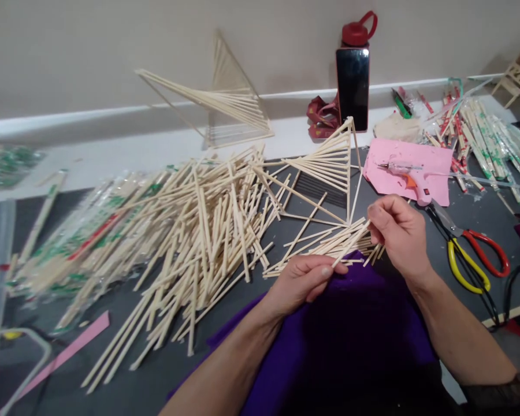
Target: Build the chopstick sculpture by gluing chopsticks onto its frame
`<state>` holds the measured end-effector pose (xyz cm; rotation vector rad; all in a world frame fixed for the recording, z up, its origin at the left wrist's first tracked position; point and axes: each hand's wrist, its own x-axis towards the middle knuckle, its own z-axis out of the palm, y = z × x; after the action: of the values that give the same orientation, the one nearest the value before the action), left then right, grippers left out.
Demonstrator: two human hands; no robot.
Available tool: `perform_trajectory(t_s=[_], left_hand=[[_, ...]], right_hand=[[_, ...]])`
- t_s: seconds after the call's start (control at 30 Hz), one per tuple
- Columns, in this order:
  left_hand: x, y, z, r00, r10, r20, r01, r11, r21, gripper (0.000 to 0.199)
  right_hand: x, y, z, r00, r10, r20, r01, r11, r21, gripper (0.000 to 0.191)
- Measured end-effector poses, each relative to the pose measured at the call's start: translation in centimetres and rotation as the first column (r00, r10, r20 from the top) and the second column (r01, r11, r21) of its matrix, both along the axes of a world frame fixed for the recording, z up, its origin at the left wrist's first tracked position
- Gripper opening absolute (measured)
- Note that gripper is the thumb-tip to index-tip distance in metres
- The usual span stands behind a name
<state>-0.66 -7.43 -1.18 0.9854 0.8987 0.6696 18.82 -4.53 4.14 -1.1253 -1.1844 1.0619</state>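
A thin wooden chopstick (pixel 351 244) slants between my two hands, above a dark purple cloth. Thumb and fingers of my left hand (pixel 307 276) pinch its lower end. Its upper end is in the closed fingers of my right hand (pixel 396 228). Just behind my hands lies a small heap of loose chopsticks (pixel 320 238). Past that heap stands a twisted frame (pixel 349 179) built of chopsticks in a fan. A much larger pile of bare chopsticks (pixel 212 225) spreads to the left.
A pink glue gun (pixel 422 179) rests on pink sheets (pixel 442 155) at right, near a tool with yellow and red handles (pixel 468 280). A phone (pixel 353 86) leans on a red-capped bottle (pixel 356 33). Wrapped chopsticks (pixel 82 237) lie left; another frame (pixel 229 104) stands behind.
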Motion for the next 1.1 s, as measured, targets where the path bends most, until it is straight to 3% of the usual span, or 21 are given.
perform_trajectory(t_s=[0.1, 0.23, 0.4, 0.47, 0.53, 0.6, 0.77, 0.93, 1.1], left_hand=[[0.3, 0.0, 0.1, 0.999, 0.038, -0.011, -0.038, 0.999, -0.030, 0.046], [0.8, 0.3, 0.7, 0.999, -0.037, -0.004, 0.036, 0.992, -0.121, 0.041], [1.3, 0.8, 1.1, 0.993, -0.106, -0.058, 0.109, 0.993, 0.044, 0.030], [1.3, 0.8, 1.0, 0.992, -0.103, -0.067, 0.106, 0.993, 0.044, 0.026], [1.3, 0.7, 0.8, 1.000, -0.016, -0.018, 0.016, 1.000, -0.018, 0.026], [1.4, 0.5, 0.7, 0.987, 0.148, 0.066, -0.143, 0.987, -0.079, 0.028], [2.0, 0.3, 1.0, 0.891, 0.427, 0.152, -0.418, 0.904, -0.090, 0.033], [2.3, 0.2, 0.9, 0.831, 0.542, 0.125, -0.545, 0.838, -0.012, 0.035], [2.4, -0.3, 0.6, 0.837, 0.538, 0.098, -0.545, 0.837, 0.057, 0.030]], right_hand=[[0.5, 0.5, -0.2, 1.000, 0.018, -0.007, -0.018, 0.998, -0.054, 0.023], [0.8, 1.4, -1.0, 1.000, 0.026, 0.018, -0.023, 0.989, -0.148, 0.029], [0.0, 1.2, -1.1, 0.994, 0.096, 0.058, -0.084, 0.980, -0.181, 0.036], [-0.4, 0.9, -1.0, 0.991, 0.131, -0.002, -0.130, 0.975, -0.180, 0.036], [-0.7, 0.5, -1.0, 0.986, 0.142, -0.085, -0.154, 0.973, -0.173, 0.037], [-1.1, 0.1, -1.1, 0.982, 0.154, -0.108, -0.170, 0.972, -0.160, 0.038], [-2.0, -1.1, -1.5, 0.957, 0.271, 0.101, -0.259, 0.958, -0.121, 0.026], [-2.3, -1.8, -1.9, 0.902, 0.178, 0.394, -0.213, 0.976, 0.045, 0.023], [-2.3, -2.0, -2.7, 0.799, 0.049, 0.600, -0.188, 0.967, 0.172, 0.022]])
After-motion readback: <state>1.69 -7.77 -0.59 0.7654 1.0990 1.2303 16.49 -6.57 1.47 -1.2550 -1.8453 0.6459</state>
